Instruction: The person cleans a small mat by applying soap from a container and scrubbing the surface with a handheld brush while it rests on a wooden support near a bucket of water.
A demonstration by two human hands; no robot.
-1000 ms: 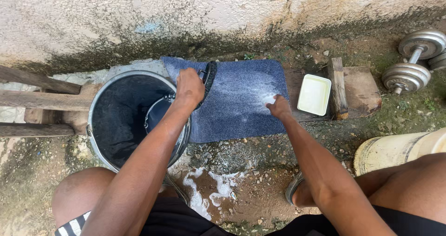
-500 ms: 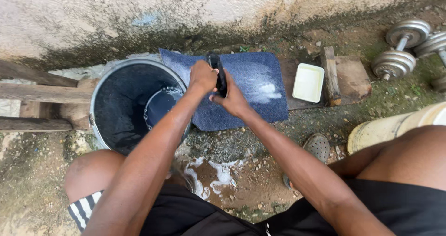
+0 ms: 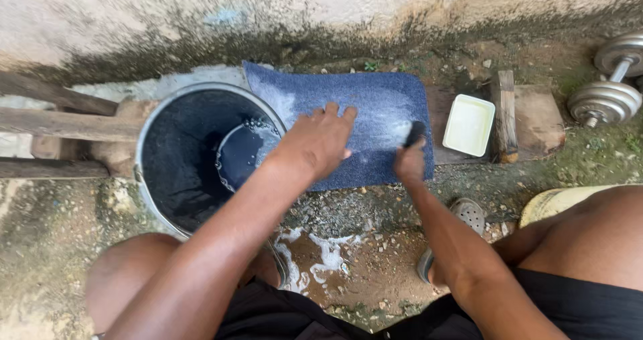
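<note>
A metal bucket (image 3: 151,139) of dark water, w/ a smaller bowl (image 3: 242,154) inside, is seen at left beside weathered wooden beams (image 3: 60,122). A stained, mossy wall (image 3: 201,12) is seen along the top. At right, a white rectangular tray (image 3: 469,125) is set next to wooden blocks (image 3: 526,116); dumbbells (image 3: 613,79) lie just beyond. Soapy water (image 3: 321,253) is pooled on gravelly dirt in the foreground, a sandal (image 3: 462,216) and a pale yellow drum (image 3: 556,203) nearby.
</note>
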